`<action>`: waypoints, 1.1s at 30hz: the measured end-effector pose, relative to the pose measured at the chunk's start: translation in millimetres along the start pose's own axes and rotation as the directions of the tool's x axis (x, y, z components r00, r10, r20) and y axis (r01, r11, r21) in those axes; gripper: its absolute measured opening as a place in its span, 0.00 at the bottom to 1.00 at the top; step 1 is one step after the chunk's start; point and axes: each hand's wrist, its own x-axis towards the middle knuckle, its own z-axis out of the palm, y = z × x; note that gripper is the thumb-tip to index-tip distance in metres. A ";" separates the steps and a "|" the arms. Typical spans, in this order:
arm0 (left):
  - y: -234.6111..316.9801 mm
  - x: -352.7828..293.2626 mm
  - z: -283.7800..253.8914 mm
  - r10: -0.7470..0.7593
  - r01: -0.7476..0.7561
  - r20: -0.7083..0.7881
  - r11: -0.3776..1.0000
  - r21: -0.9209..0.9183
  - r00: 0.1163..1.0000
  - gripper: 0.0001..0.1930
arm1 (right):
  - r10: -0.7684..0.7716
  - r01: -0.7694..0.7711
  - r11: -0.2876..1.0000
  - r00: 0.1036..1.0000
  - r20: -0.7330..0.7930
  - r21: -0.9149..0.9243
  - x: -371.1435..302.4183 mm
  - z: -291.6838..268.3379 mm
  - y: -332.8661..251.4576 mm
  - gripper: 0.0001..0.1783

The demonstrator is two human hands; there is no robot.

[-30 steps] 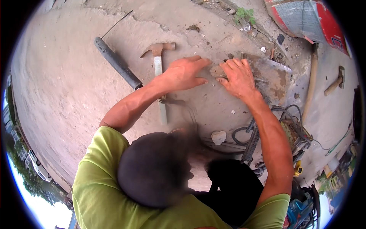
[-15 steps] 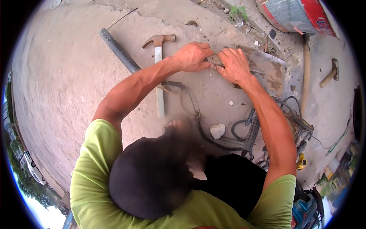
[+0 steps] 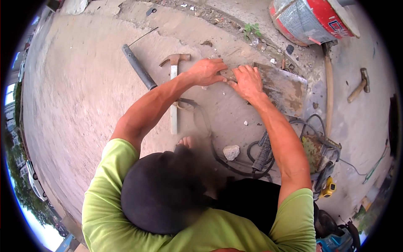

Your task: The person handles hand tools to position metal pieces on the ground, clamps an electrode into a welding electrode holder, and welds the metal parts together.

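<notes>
Both hands now on the small metal piece

Half a second to a second back: the left hand is short of the metal piece, fingers spread, with bare ground between; the right hand is already over the piece. Now: that gap is gone. Contact shows in the half-second frame too and holds here with little further shift.

Grip: left thumb and fingers are closed on the left end of the piece; the right hand appears to clasp the other end, thumb on the near side, fingers toward the far side. Undersides hidden, so firmness not readable.

Position: the piece lies between the two hands, close to the ground; whether it touches is unclear. Just right of the grip is a stained metal sheet. Right hand covers the place where the two would meet; cannot tell if they are joined.

Meaning: piece is now under two-handed control rather than one, by my reading.

Around the grip: left, a claw hammer beneath the left forearm, and beyond it a black-handled tool; nearer the body, a pale stone; farther right, a wooden pole.
</notes>
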 end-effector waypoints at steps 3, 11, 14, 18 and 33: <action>-4.4 2.8 0.2 0.012 -0.012 -0.009 1.000 -0.007 1.000 0.25 | 0.049 -0.048 0.999 0.989 0.137 -0.010 1.2 -0.8 -0.3 0.28; -8.3 6.5 2.0 -0.037 0.040 0.029 0.996 -0.084 0.999 0.26 | 0.000 0.004 0.999 0.997 -0.082 0.041 -1.7 8.3 7.3 0.26; -11.4 5.9 2.9 -0.018 0.018 0.008 0.997 -0.076 1.000 0.26 | 0.010 -0.008 0.998 0.999 -0.046 0.056 1.4 5.0 5.3 0.26; -10.4 6.4 4.6 -0.005 0.005 -0.004 0.997 -0.079 1.000 0.26 | 0.024 -0.019 0.997 0.997 -0.072 0.070 0.1 3.8 5.4 0.26; -15.6 27.1 7.8 -0.099 0.098 0.002 0.991 -0.087 0.995 0.25 | 0.098 -0.097 0.995 0.992 -0.078 0.023 11.0 0.4 15.6 0.30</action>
